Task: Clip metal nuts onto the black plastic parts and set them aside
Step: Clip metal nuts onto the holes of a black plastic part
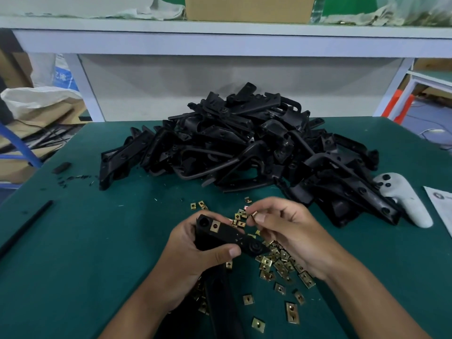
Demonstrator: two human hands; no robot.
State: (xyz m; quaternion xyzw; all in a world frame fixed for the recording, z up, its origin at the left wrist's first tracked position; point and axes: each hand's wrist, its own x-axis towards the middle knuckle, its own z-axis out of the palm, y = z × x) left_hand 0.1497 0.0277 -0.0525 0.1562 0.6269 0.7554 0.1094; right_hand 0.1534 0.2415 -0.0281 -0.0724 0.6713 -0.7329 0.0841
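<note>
Left hand (195, 250) gripping black plastic part (227, 237), right hand (286, 231) pinching metal nut (254, 212)

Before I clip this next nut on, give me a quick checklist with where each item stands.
1. Part gripped by left hand: ok.
2. Nut pinched in right hand: ok.
3. First nut already on the part: ok.
4. Nut's open side facing the part: cannot tell.
5. Free clip spot on the part: cannot tell.
6. Spare nuts close by: ok.
</note>
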